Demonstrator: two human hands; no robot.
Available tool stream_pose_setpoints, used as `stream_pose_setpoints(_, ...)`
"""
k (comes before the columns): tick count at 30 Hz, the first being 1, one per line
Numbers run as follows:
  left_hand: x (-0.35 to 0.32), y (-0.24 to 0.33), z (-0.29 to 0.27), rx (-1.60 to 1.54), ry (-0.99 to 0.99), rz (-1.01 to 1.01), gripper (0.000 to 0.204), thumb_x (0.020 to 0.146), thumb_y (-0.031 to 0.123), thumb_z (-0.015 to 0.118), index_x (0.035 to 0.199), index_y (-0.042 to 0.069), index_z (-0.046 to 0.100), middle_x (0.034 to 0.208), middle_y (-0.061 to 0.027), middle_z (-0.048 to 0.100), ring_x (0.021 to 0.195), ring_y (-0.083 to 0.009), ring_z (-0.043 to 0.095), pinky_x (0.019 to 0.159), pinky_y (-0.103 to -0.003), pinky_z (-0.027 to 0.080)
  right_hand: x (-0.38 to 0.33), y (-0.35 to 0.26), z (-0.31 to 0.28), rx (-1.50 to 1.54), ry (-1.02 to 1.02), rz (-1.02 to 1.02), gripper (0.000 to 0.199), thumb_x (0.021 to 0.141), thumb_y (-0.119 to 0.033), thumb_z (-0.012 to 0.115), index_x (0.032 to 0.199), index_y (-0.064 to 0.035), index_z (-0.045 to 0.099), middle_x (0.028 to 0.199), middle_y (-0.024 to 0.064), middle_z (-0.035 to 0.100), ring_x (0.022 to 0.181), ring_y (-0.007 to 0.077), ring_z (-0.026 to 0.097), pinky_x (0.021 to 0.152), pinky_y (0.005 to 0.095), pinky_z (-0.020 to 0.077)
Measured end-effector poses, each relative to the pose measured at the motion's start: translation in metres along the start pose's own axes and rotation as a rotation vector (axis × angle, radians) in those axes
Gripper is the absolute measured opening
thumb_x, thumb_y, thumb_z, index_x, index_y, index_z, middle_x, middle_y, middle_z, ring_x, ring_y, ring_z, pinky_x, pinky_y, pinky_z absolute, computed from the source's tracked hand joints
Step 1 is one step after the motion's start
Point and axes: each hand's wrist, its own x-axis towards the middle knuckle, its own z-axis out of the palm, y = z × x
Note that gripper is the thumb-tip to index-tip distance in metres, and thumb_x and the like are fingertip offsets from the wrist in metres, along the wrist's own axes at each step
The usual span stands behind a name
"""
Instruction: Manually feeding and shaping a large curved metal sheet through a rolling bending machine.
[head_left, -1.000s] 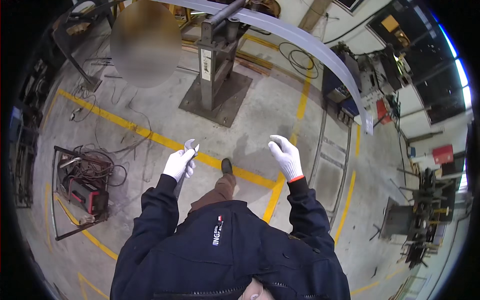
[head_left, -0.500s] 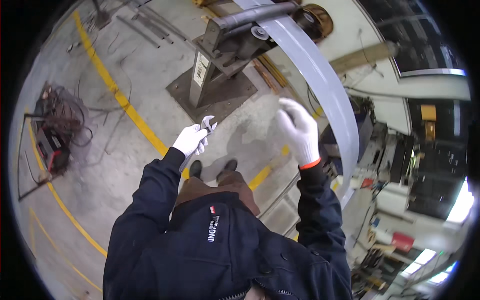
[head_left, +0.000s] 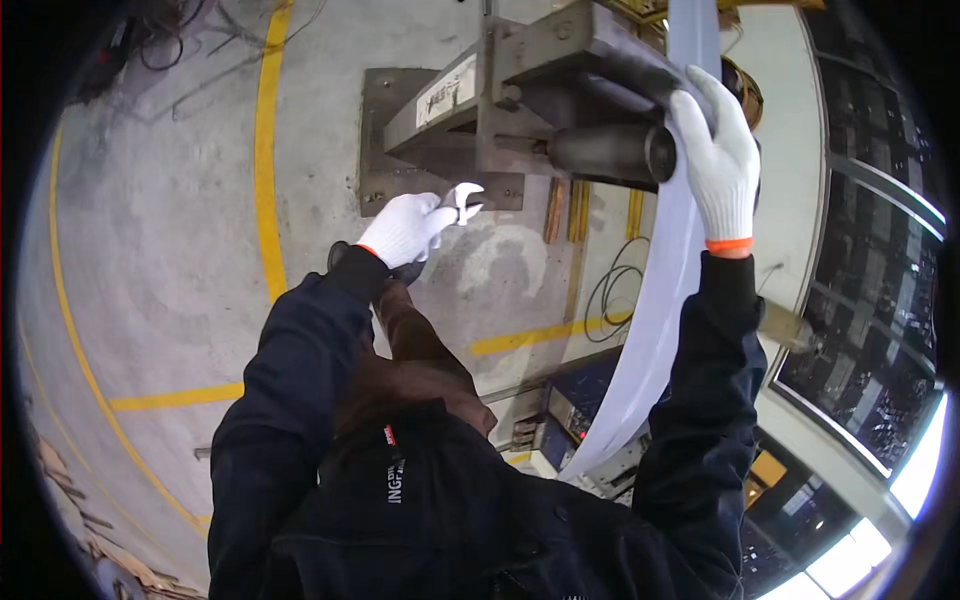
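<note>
I have the left hand (head_left: 412, 226) clamped on a wrench (head_left: 463, 198), its open end poking out toward two o'clock from the grip. The jaws stand apart with no bolt or nut between them, so I judge the wrench is in hand but not yet seated on anything. The right hand (head_left: 722, 150) is raised well apart from the left, at about half past two from it, with fingers extended and a little bent. It overlaps the pale strip (head_left: 662, 285) beside the stand; from here I cannot tell whether it grips, touches or only hovers. Nor can I tell whether the strip is fixed to anything there.

The strip runs past the right hand from twelve o'clock and curves down toward seven. The roller (head_left: 605, 152) lies at nine o'clock from the right hand and two from the left, with the wrench clear of it. I see the stand (head_left: 433, 108) at one o'clock from the left hand, on its base plate (head_left: 378, 105). Farther out, a looped cable (head_left: 592, 312) lies near four o'clock from the left hand, and a yellow floor line (head_left: 267, 150) passes at ten.
</note>
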Motion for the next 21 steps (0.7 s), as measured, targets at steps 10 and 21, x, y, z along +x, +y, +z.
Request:
stream_pose_setpoints(10, 0.063, 0.047, 0.030, 0.023, 0.113, 0.165, 0.047, 0.094, 0.041, 0.080, 0.076, -0.001, 0.066, 0.063, -0.0108, 0.062, 0.053, -0.0183, 0.063, 0.054, -0.034, 0.051, 0.005, -0.018, 0.046, -0.122, -0.081, 0.030, 0.055, 0.100, -0.025, 0.074, 0.146, 0.0021, 0.060, 0.147, 0.0200, 0.062, 0.139, 0.0305, 0.057, 0.119, 0.0393, 0.0402)
stream_pose_setpoints(21, 0.101, 0.025, 0.023, 0.351, 0.088, 0.719, 0.045, 0.097, 0.045, 0.067, 0.085, 0.001, 0.067, 0.079, -0.0190, 0.070, 0.081, -0.0390, 0.070, 0.072, -0.048, 0.056, 0.001, -0.017, 0.055, -0.055, -0.075, 0.053, 0.056, 0.103, -0.019, 0.069, 0.152, 0.0036, 0.054, 0.151, 0.0183, 0.058, 0.137, 0.0247, 0.056, 0.118, 0.0376, 0.0404)
